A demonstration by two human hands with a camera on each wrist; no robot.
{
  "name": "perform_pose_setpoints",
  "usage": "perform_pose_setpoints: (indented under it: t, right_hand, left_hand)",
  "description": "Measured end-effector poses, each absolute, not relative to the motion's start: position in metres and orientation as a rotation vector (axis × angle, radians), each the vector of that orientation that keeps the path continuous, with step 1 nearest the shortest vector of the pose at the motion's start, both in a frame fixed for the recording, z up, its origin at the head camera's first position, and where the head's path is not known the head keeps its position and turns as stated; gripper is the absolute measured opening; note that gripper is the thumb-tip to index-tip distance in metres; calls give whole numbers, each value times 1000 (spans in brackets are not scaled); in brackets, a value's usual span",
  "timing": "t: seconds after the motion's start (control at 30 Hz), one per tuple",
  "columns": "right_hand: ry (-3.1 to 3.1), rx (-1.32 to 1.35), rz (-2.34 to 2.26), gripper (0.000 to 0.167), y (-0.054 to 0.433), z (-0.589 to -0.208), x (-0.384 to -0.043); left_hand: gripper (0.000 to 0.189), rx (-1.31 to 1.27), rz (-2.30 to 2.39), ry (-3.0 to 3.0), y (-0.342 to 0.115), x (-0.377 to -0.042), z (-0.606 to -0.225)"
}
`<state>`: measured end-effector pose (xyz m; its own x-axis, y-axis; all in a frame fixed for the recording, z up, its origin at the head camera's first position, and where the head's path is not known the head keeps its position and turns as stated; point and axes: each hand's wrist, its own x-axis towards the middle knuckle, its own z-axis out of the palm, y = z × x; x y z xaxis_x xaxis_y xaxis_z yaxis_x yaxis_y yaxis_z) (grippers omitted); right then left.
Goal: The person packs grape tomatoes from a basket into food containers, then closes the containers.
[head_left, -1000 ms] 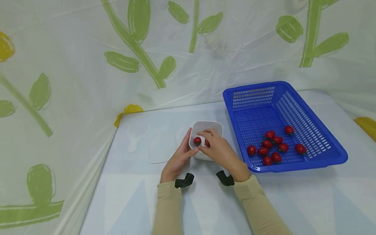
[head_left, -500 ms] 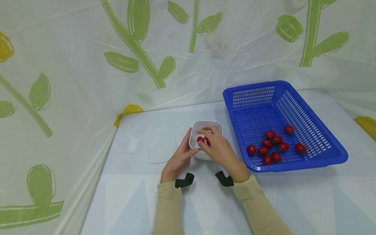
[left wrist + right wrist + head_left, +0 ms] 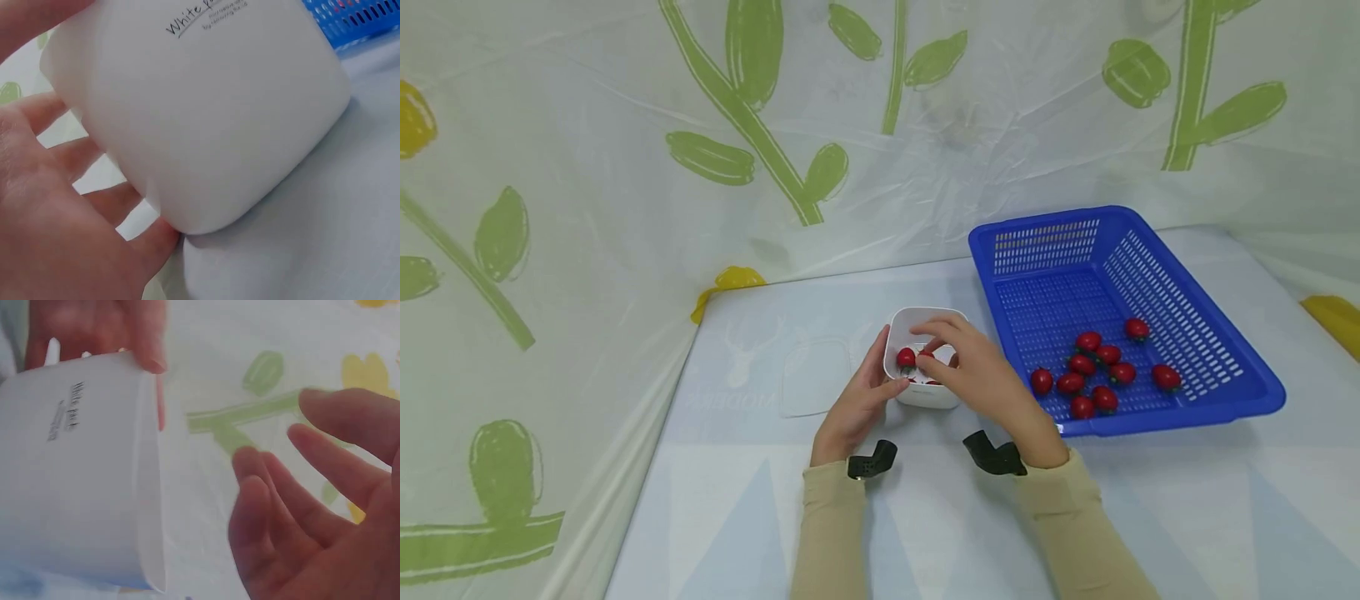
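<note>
At the near edge, two tan sleeves (image 3: 828, 533) w/ black wrist mounts (image 3: 874, 460). Past them, L hand (image 3: 853, 408) grips the box (image 3: 928, 397), thumb at the near rim, fingers spread along its side. R hand (image 3: 981, 367) is at the box's R side, thumb & fingers bent but apart; R wrist view shows nothing betw. them.

Change vs ½ sec ago: R hand's pulled back a bit twd the basket; its thumb was right up at a tom then. Prob. means that tom's been let go in the box & R hand's free again.

Box: white, on the tbl (image 3: 917, 533), tilt if any can't tell. Holds a few toms (image 3: 906, 357); exact no. unclear, as near wall + R hand block some.

L of box, flat on tbl: clear lid (image 3: 816, 377), apart from it.

R of box & reaching farther back: blue basket (image 3: 1225, 404) w/ ten or so basket toms (image 3: 1122, 373), mostly bunched twd its near end.

Behind all: white sheet (image 3: 880, 208), green leaf print.
</note>
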<state>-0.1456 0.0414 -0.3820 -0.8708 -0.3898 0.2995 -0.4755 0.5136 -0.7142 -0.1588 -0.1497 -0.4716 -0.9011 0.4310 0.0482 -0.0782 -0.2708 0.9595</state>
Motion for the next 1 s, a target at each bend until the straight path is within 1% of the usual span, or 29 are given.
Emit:
perform_pose_setpoints:
  t: [0.1,0.3,0.43,0.63,0.73,1.0]
  right_hand:
    - [-2674,774,1422,36,48,-379,-144]
    - [-2685,751,1685,35,56,-375,-143]
    - [-2669,804,1760,35,58,-370,-144]
    - [-2739,860,1634,31,65,-360,-142]
    - [-2783,892,1544,34,71,-353,-142]
    - [-2902,1036,1389,35,94,-338,-144]
  left_hand:
    - [78,399,2224,1701,-149,-157,-470]
    - [79,451,2227,1689,-146,-152,-454]
    - [78,450,2202,1703,-145,-150,-450]
    - [77,375,2163,1758,-144,-153,-457]
    - [78,345,2145,1785,-144,-155,-460]
    - [80,340,2093,1819,-145,-150,-445]
